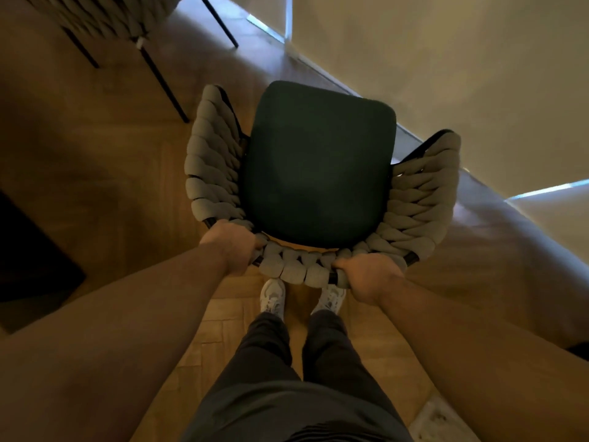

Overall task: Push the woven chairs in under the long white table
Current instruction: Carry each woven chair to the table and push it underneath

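View from above, looking down a person's own bare arms. A woven chair (212,161) stands on the wood floor (111,148) directly in front of the person, its back nearest them. Thick grey rope is braided round the dark frame of its curved back and arms, and it has a dark green seat cushion (318,167).

The left hand (231,247) clasps the top rail of the back at its left end, fingers curled over the rope. The right hand (369,275) clasps the same rail towards its right end in the same way.

Beneath the rail, two white trainers (272,298) and dark trousers (287,393) show. The front of the seat points at a pale cream surface (462,74) that crosses the upper right corner; whether it is a wall or a blind is unclear.

A second woven chair (105,17) with thin black legs stands well apart at the upper left, only partly in view.
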`<state>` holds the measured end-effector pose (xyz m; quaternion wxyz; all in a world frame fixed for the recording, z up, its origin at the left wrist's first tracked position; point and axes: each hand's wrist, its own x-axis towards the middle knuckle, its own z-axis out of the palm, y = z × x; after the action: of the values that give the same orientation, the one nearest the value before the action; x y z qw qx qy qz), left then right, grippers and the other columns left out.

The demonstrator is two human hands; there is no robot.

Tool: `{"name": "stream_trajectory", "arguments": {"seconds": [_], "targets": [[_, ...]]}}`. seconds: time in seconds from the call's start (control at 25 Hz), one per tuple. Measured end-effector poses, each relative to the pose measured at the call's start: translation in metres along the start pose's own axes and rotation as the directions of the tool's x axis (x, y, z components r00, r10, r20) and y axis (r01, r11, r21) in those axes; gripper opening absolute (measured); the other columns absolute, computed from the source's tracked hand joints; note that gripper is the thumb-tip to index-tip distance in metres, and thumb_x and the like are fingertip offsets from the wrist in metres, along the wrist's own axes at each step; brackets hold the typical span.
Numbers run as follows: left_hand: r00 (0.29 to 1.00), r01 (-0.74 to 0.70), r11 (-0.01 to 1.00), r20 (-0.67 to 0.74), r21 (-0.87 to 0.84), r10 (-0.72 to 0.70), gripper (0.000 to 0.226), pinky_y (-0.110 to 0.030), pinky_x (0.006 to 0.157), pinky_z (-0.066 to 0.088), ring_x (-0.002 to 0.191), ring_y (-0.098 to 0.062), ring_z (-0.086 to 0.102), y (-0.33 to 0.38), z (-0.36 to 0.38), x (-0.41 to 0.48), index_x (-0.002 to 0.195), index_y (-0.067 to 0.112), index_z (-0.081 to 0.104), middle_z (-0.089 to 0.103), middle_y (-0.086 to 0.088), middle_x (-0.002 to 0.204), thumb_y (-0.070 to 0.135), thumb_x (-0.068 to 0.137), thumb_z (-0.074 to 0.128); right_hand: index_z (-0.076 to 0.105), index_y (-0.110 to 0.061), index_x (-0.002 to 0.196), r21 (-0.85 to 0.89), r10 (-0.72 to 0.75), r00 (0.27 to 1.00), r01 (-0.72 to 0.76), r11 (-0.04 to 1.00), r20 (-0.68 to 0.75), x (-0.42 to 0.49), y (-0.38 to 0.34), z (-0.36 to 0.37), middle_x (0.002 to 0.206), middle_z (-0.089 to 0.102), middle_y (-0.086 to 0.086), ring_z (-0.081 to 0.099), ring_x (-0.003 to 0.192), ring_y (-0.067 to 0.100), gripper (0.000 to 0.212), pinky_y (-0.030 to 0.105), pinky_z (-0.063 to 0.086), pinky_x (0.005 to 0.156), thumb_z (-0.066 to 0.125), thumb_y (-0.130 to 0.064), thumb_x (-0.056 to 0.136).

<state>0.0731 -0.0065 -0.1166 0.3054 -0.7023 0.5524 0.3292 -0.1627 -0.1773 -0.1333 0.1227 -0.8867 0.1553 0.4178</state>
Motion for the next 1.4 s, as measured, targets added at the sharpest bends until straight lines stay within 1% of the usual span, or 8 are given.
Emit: {"name": "stream_trajectory", "arguments": {"seconds": [0.16, 0.28, 0.44, 0.6, 0.76, 1.04, 1.28, 1.4], "targets": [[0.996, 0.086, 0.988, -0.001, -0.129, -0.087, 0.05, -0.037, 0.093, 0.048, 0.106, -0.022, 0.063, -0.016, -0.006, -0.004, 0.147, 0.04, 0.049, 0.067, 0.0, 0.117, 0.027, 0.099, 0.055, 0.048, -0.038, 0.148, -0.027, -0.112, 0.993, 0.113, 0.993, 0.037, 0.03, 0.01, -0.039, 0.126, 0.065, 0.003, 0.064, 0.109, 0.023, 0.055, 0.041, 0.056, 0.091, 0.065, -0.036, 0.095], [0.988, 0.149, 0.96, 0.003, -0.239, -0.153, 0.037, -0.036, 0.093, 0.05, 0.095, -0.018, 0.063, -0.025, 0.001, -0.004, 0.134, 0.039, 0.057, 0.066, 0.005, 0.104, 0.032, 0.098, 0.056, 0.043, -0.041, 0.15, -0.121, -0.174, 0.981, 0.184, 0.975, 0.089, 0.053, 0.017, -0.074, 0.13, 0.062, 0.003, 0.063, 0.115, 0.025, 0.062, 0.043, 0.055, 0.095, 0.069, -0.041, 0.093], [0.979, 0.184, 0.902, -0.014, -0.391, -0.206, 0.028, -0.034, 0.083, 0.048, 0.09, -0.018, 0.058, -0.037, 0.001, -0.006, 0.13, 0.034, 0.057, 0.055, 0.006, 0.096, 0.032, 0.103, 0.052, 0.045, -0.037, 0.151, -0.288, -0.238, 0.968, 0.253, 0.924, 0.085, 0.081, 0.018, -0.116, 0.134, 0.06, 0.006, 0.061, 0.116, 0.025, 0.051, 0.037, 0.049, 0.086, 0.056, -0.028, 0.102], [0.958, 0.254, 0.854, -0.002, -0.454, -0.286, 0.026, -0.035, 0.081, 0.049, 0.085, -0.018, 0.053, -0.061, -0.004, -0.009, 0.128, 0.031, 0.059, 0.052, 0.005, 0.091, 0.028, 0.103, 0.053, 0.05, -0.04, 0.147, -0.334, -0.262, 0.961, 0.278, 0.901, 0.095, 0.111, 0.007, -0.154, 0.13, 0.063, 0.001, 0.062, 0.113, 0.022, 0.047, 0.042, 0.053, 0.1, 0.056, -0.025, 0.103], [0.938, 0.318, 0.787, 0.051, -0.529, -0.344, 0.026, -0.035, 0.078, 0.048, 0.084, -0.019, 0.053, -0.076, -0.005, -0.01, 0.127, 0.031, 0.059, 0.053, 0.004, 0.092, 0.027, 0.102, 0.055, 0.052, -0.041, 0.144, -0.385, -0.308, 0.935, 0.352, 0.853, 0.173, 0.139, -0.003, -0.194, 0.128, 0.065, 0.0, 0.062, 0.113, 0.022, 0.048, 0.041, 0.053, 0.101, 0.06, -0.022, 0.101], [0.86, 0.477, 0.602, 0.197, -0.64, -0.472, 0.039, -0.034, 0.078, 0.045, 0.085, -0.019, 0.052, -0.068, -0.01, -0.003, 0.139, 0.037, 0.054, 0.054, 0.004, 0.095, 0.026, 0.101, 0.054, 0.047, -0.038, 0.152, -0.518, -0.463, 0.838, 0.544, 0.66, 0.29, 0.19, -0.011, -0.257, 0.137, 0.061, 0.003, 0.06, 0.121, 0.026, 0.059, 0.044, 0.054, 0.102, 0.057, -0.014, 0.1], [0.753, 0.6, 0.321, 0.381, -0.733, -0.537, 0.035, -0.036, 0.077, 0.051, 0.089, -0.019, 0.063, -0.035, -0.003, 0.009, 0.125, 0.037, 0.067, 0.068, 0.005, 0.1, 0.031, 0.093, 0.054, 0.055, -0.041, 0.142, -0.623, -0.568, 0.717, 0.671, 0.403, 0.405, 0.225, -0.027, -0.3, 0.132, 0.066, 0.001, 0.061, 0.118, 0.026, 0.046, 0.044, 0.053, 0.101, 0.057, -0.021, 0.1], [0.719, 0.626, 0.223, 0.444, -0.747, -0.535, 0.029, -0.035, 0.071, 0.048, 0.083, -0.018, 0.061, -0.027, 0.003, 0.01, 0.119, 0.035, 0.069, 0.066, 0.004, 0.093, 0.032, 0.094, 0.056, 0.049, -0.038, 0.15, -0.661, -0.558, 0.677, 0.697, 0.277, 0.48, 0.235, -0.051, -0.312, 0.14, 0.062, 0.003, 0.058, 0.126, 0.029, 0.05, 0.044, 0.05, 0.104, 0.054, -0.022, 0.103]]}}
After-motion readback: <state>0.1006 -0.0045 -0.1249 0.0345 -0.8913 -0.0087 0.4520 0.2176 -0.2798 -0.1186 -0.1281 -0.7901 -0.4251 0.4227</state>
